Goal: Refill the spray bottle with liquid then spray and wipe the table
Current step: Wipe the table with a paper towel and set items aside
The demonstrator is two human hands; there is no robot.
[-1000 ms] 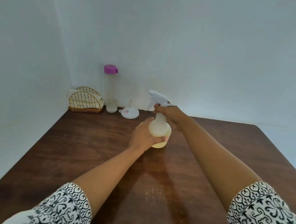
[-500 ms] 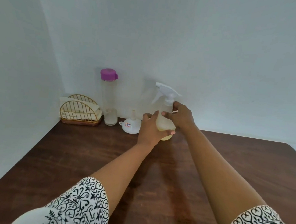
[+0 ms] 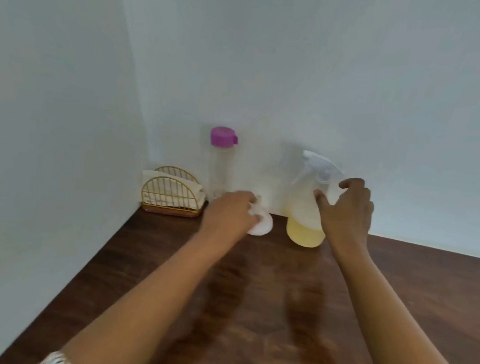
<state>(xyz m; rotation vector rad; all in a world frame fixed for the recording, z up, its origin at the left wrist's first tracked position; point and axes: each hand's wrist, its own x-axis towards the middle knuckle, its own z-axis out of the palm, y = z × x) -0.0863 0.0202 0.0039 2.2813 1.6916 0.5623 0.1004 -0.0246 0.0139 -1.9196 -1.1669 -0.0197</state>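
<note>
Table (image 3: 267, 273): L hand (image 3: 232, 210) round funnel (image 3: 263, 227) (blurry)

Right hand (image 3: 347, 215) spreads its fingers (image 3: 354, 184); left hand (image 3: 229, 212) curls inward.

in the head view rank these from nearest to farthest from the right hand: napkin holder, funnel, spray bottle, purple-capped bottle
From the right hand:
1. spray bottle, just to its left, at the fingertips.
2. white funnel, further left, held by the left hand.
3. purple-capped bottle, behind the left hand, by the wall.
4. napkin holder, far left in the corner.
</note>
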